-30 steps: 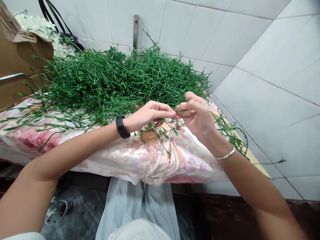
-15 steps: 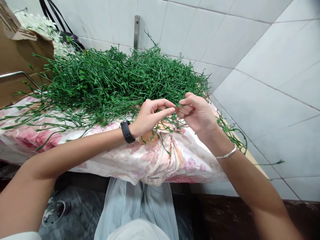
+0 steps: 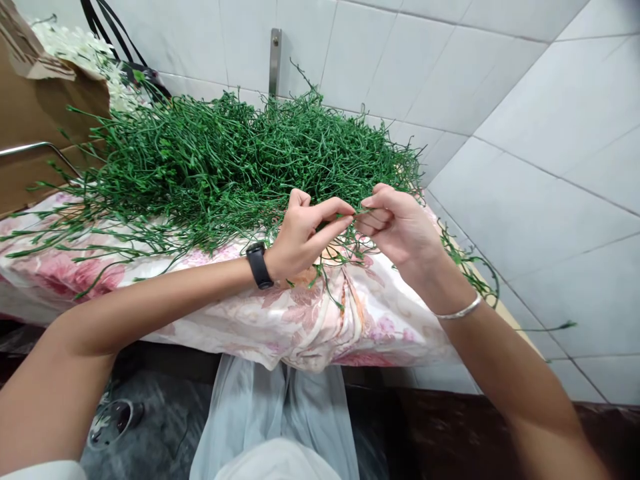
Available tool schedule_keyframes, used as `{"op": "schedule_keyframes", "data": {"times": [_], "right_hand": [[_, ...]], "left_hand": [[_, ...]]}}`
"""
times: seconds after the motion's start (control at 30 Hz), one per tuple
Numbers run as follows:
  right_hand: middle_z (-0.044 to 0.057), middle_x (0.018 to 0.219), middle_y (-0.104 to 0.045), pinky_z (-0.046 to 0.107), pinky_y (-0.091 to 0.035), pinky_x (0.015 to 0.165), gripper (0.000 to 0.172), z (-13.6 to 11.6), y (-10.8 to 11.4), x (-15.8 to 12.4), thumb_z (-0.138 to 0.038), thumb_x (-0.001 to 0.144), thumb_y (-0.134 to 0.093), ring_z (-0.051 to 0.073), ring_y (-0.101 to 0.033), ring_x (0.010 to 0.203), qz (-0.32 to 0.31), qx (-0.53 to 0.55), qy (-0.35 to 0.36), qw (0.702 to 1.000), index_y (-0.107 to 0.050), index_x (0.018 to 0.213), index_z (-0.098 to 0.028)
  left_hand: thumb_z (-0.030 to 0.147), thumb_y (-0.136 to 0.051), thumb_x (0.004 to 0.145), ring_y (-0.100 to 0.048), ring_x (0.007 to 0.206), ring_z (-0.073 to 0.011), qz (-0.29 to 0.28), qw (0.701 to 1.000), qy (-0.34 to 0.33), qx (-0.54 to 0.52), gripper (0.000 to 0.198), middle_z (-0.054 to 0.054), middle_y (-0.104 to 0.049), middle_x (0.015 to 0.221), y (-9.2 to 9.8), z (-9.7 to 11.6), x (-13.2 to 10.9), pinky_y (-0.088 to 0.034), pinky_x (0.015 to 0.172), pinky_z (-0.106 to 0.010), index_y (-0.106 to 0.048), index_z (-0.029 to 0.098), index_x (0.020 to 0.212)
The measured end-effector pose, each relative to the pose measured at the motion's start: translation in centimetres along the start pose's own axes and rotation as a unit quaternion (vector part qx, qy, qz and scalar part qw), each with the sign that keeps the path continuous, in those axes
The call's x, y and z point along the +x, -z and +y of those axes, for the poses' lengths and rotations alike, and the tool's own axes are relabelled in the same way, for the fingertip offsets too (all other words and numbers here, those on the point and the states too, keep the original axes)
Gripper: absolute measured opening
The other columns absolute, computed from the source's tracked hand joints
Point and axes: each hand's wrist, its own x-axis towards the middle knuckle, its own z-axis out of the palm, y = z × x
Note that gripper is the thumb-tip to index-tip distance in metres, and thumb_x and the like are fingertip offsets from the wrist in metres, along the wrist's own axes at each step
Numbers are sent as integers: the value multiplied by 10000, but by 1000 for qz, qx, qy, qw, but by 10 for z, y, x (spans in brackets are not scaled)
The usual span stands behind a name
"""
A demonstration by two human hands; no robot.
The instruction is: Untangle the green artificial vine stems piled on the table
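Over the front half of the table, right of its middle, the left hand point(image 3: 303, 233) and the right hand point(image 3: 403, 223) meet with their fingertips just beside each other. Between them is a thin green stem point(image 3: 364, 211), mostly hidden by the fingers. The visible bit runs crosswise, its long axis roughly along the table's front edge; which end carries the tip cannot be told. The left hand has thumb and index finger brought together at the tips on the stem, the other fingers curled in. The right hand is nearly closed, its fingers folded and gripping the stem from the other side.

Along the table's back edge, beyond both hands, lies a broad pile of green stems point(image 3: 240, 160). Many at its left end point their budded tips toward the table's left edge. A few loose stems lie on the floral cloth point(image 3: 240, 320) beneath the hands, one pointing toward the front edge. More green stems point(image 3: 470, 267) lie at the right edge, just beyond the right forearm, and a single stem point(image 3: 545, 329) juts out past that edge, tip to the right.

A cardboard box point(image 3: 55, 133) stands at the table's left end, with white flowers point(image 3: 75, 50) behind it. Any marking on the black wristband point(image 3: 259, 265) on the left wrist is too small to read. A silvery bangle point(image 3: 460, 309) circles the right wrist.
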Motion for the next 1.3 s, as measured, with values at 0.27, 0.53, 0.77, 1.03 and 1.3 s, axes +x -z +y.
{"op": "schedule_keyframes", "data": {"times": [0.27,0.53,0.77,1.03,1.3], "right_hand": [[-95,404,-209,226,-231,414,329,-28,54,12,-120,666,-611,24,-235,381,63,-31,189,980,-314,553,-202],[-43,657,-581,299,-464,645,201,12,26,5,-287,787,-570,115,-583,636,-48,-316,229,920,-439,935,-254],[45,989,-622,367,-432,885,193,14,32,4,-264,795,-558,181,-580,964,-33,-497,317,807,-540,977,-204],[39,915,-622,318,-443,824,213,16,26,-1,-322,890,-413,143,-576,883,-31,-444,324,835,-591,905,-206],[41,954,-598,379,-418,880,153,12,22,-8,-329,852,-484,180,-544,962,-18,-445,390,806,-614,876,-253]], "left_hand": [[198,-469,840,-302,474,-81,46,994,57,-83,188,52,-388,476,11,-24,10,-278,543,-264,-653,223,812],[117,-445,786,-418,580,-67,-42,966,106,-231,151,9,-538,709,5,-23,10,-331,529,-218,-586,169,772],[179,-453,753,-449,685,-102,-59,955,115,-267,153,-7,-547,787,8,-24,12,-381,615,-239,-582,168,836],[54,-452,615,-506,886,-133,-96,958,61,-262,469,-20,-570,948,8,-31,12,-415,788,-274,-541,191,1054],[147,-544,743,-536,1025,-155,-129,973,23,-192,505,-39,-596,1066,9,-35,11,-428,831,-291,-445,248,1228]]}}
